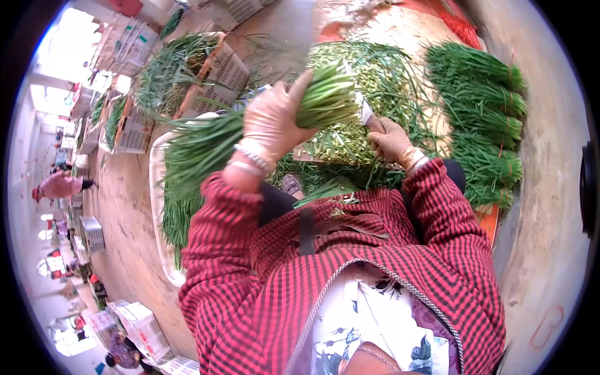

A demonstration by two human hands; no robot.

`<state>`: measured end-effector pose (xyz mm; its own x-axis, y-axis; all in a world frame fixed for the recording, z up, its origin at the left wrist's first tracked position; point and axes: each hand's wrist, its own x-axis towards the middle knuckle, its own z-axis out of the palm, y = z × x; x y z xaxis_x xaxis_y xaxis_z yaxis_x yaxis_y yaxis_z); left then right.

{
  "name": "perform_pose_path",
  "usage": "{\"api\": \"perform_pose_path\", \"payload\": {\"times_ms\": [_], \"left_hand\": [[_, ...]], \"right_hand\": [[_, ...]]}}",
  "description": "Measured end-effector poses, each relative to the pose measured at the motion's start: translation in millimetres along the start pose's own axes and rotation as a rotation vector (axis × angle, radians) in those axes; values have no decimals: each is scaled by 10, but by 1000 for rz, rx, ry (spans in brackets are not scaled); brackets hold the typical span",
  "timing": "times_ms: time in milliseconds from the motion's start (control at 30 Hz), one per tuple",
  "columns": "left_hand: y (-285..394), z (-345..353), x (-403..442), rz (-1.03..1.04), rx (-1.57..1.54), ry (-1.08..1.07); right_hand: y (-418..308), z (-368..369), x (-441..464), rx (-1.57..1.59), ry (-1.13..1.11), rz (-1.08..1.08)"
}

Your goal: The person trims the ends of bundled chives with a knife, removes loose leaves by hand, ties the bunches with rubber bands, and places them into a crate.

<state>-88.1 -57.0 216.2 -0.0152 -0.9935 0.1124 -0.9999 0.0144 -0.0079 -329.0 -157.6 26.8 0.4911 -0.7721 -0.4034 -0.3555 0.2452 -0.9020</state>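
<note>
A thick bunch of long green stalks (328,97) is gripped in my gloved left hand (273,119), its pale ends pointing right and its leaves hanging down to the left. My gloved right hand (392,142) is closed around the handle of a knife (365,110), whose blade is close to the pale ends. Beneath both hands lies a board (306,153) covered with short cut pieces (344,140) and loose green leaves. More long greens (179,219) rest in a white tub (156,162) at my left.
Several tied green bundles (487,122) lie in a column at the right, beside a wall. Crates (219,72) heaped with greens stand at the upper left. Farther left, a person (56,186) is on the floor area, and another person (122,353) is near white boxes (140,325).
</note>
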Motion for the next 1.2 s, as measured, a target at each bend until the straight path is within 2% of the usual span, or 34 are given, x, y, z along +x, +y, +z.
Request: {"api": "perform_pose_path", "payload": {"times_ms": [33, 67, 133, 167, 200, 267, 300, 367, 467, 533, 600, 667, 733, 800, 867, 967, 1033, 1200], "left_hand": [[6, 394, 82, -12, -53, -34], [20, 788, 164, -26, -106, -63], [219, 1184, 262, -176, -126, -311], [307, 1295, 268, -221, -115, -307], [319, 1284, 301, -210, -119, -318], [301, 1263, 332, -113, -248, -175], [295, 1321, 389, -85, -190, -134], [363, 1362, 464, -67, -182, -104], [401, 1512, 570, -60, -200, -54], [485, 1367, 645, -181, -222, -297], [548, 1329, 679, -211, -144, -288], [568, 1265, 727, -250, -117, -441], [558, 1294, 745, -236, -111, -397], [537, 1309, 763, -244, -138, -468], [532, 1345, 740, -242, -146, -448], [544, 1399, 692, -249, -127, -321], [549, 1434, 690, -256, -72, -267], [529, 1346, 758, -244, -129, -430]], "right_hand": [[-32, 10, -171, 87, 81, -66], [57, -62, -243, -158, 200, -207], [-75, -98, -574, -121, 253, -182], [-52, -153, -631, -120, 263, -172], [-12, -211, -694, -206, 246, -163], [69, -214, -832, -286, 223, -135], [47, -227, -867, -383, 272, -217], [-110, -218, -958, -488, 343, -314], [-515, -163, -1072, -549, 306, -254], [-545, -126, -1048, -597, 315, -320], [-577, -105, -996, -684, 249, -312], [-488, -80, -878, -736, 232, -256], [-519, -58, -863, -785, 213, -194], [-577, -63, -924, -766, 233, -193], [-576, -59, -965, -760, 260, -243], [-593, -24, -963, -720, 278, -246], [-493, 13, -878, -863, 213, -171], [-498, 89, -908, -885, 214, -138]]}}
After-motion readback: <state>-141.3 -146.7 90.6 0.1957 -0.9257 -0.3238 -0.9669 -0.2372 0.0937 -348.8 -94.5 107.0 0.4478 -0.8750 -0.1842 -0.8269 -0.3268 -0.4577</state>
